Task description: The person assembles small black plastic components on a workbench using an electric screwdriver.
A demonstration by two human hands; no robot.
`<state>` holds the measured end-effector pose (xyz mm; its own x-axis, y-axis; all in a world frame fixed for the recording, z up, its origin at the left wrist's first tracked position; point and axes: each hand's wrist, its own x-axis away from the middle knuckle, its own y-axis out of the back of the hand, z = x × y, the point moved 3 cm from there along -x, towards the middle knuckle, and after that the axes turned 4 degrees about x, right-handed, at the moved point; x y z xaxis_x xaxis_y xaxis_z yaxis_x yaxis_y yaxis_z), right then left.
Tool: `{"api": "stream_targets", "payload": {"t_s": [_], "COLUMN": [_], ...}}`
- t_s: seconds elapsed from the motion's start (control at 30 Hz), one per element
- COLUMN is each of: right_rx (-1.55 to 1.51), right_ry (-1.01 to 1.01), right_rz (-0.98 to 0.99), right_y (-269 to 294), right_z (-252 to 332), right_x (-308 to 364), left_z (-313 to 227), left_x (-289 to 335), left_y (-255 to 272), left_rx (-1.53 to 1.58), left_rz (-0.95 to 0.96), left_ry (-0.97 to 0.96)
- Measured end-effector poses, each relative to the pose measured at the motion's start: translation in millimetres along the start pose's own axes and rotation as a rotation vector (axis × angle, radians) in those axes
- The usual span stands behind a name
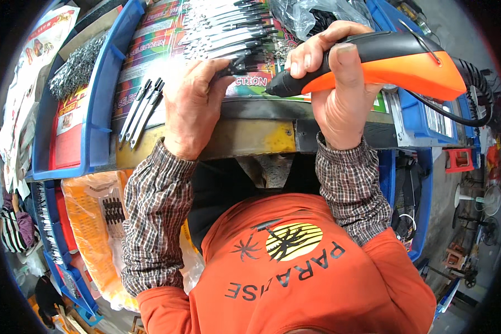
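Two hands are seen in the head view. An orange and black power tool (395, 58) is clenched in the right hand (339, 83); its tip is half hidden by the fingers. A small dark part (236, 68) is pinched in the left hand (192, 106), its shape hard to make out under glare. Metal blades (142, 111) lie on the bench (245, 139), over printed packaging. Blue bins (103, 83) are cut off at the rim.

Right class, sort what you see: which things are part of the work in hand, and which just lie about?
In use:
orange and black corded power tool in right hand
small black-handled metal piece in left hand

Lying about:
three loose metal blades
blue plastic tray
clear plastic bag
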<state>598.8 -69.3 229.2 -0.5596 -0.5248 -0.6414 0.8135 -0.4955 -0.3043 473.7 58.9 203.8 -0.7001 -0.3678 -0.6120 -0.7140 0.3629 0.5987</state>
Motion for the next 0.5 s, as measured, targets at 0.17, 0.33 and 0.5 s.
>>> {"api": "stream_targets", "payload": {"t_s": [0.17,0.33,0.5], "right_rx": [-0.008,0.021,0.006], "right_ry": [0.021,0.014,0.0], "right_rz": [-0.023,-0.014,-0.042], "right_y": [0,-1,-1], "right_z": [-8,-17,-15], "right_x": [-5,-5,-4], "left_z": [3,-1,-4], "left_x": [5,12,18], "left_y": [0,2,-1], "left_rx": [0.141,0.086,0.027], "left_rz": [0.063,0.059,0.073], "left_ry": [0.145,0.068,-0.021]}}
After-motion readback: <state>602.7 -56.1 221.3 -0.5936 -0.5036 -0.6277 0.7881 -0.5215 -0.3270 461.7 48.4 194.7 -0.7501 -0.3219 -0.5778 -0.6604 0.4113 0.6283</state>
